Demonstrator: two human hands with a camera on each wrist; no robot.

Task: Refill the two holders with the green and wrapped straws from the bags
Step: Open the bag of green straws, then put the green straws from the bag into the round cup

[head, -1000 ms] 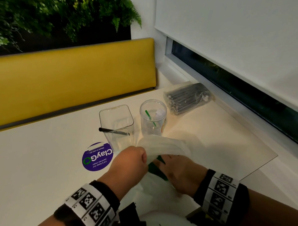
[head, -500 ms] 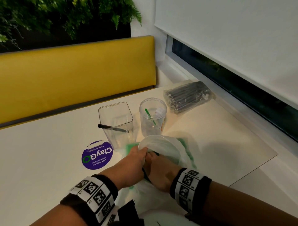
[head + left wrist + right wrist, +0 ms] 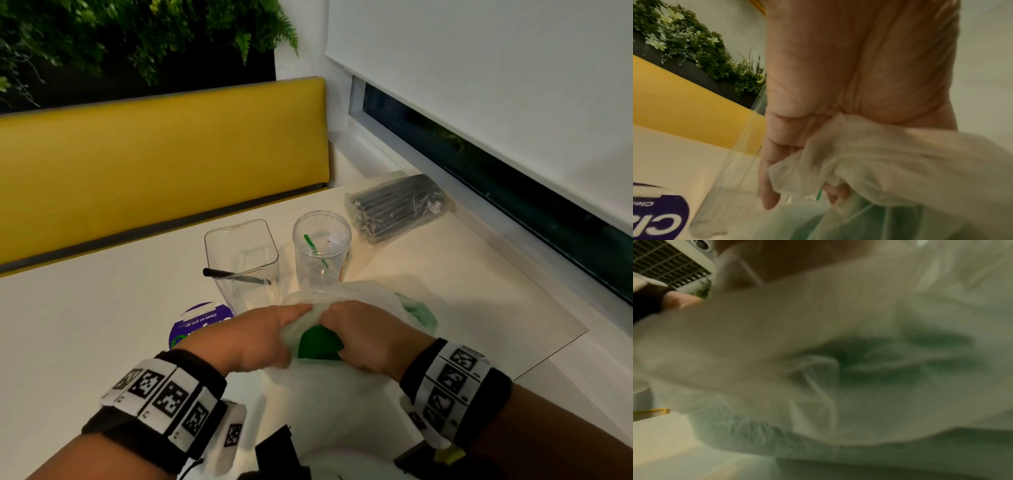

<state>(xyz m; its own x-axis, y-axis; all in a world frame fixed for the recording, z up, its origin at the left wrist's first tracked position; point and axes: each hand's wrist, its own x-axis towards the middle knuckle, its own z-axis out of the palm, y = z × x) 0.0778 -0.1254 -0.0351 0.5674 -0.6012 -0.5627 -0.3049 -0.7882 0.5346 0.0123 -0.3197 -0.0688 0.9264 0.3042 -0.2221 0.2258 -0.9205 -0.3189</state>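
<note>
**At the lower centre: two hands on the bag of green straws**

Low in the middle of the head view, the left hand (image 3: 253, 337) and the right hand (image 3: 363, 337) both grip the mouth of a thin white plastic bag (image 3: 329, 394) with curled fingers, gathering the film between them. Green straws (image 3: 318, 342) show through the gap between the hands.

Just above the hands stand two clear holders. The square holder (image 3: 241, 263), left of centre, has one black straw (image 3: 233, 275) lying across it. The round cup (image 3: 321, 250) beside it holds one green straw (image 3: 315, 250), leaning. Toward the upper right, a sealed clear bag of dark wrapped straws (image 3: 397, 205) lies flat on the white table (image 3: 85, 325). A purple sticker (image 3: 198, 325) sits left of the hands.
</note>
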